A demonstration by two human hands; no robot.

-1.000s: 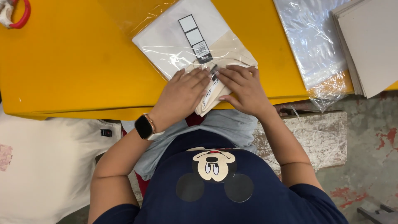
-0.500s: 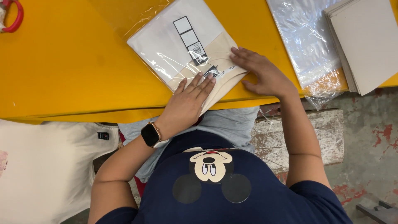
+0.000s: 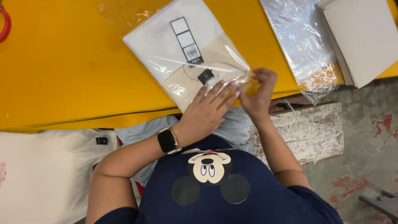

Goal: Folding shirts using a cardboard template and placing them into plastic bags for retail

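At the far left edge of the yellow table (image 3: 74,62) lies part of a red ring-shaped object (image 3: 5,23). Below the table edge, at the left, hangs a cream fabric piece (image 3: 37,174).

My left hand (image 3: 205,112), with a dark-faced watch (image 3: 167,140) on its wrist, lies flat on the near corner of the bagged garment (image 3: 186,54). The grip is released: the fingers are spread and press down on the clear plastic, closing on nothing.

The bagged garment is a folded white and beige item in a clear bag. It lies on the table at an angle, with its near corner at the table's front edge. A strip of square labels and a small dark tag show through the plastic.

My right hand (image 3: 258,93) is at the right corner of the same bag. Its fingers are curled and pinch the plastic edge.

Further right lie a stack of empty clear bags (image 3: 300,37) and, beside it, a stack of grey cardboard sheets (image 3: 362,37).
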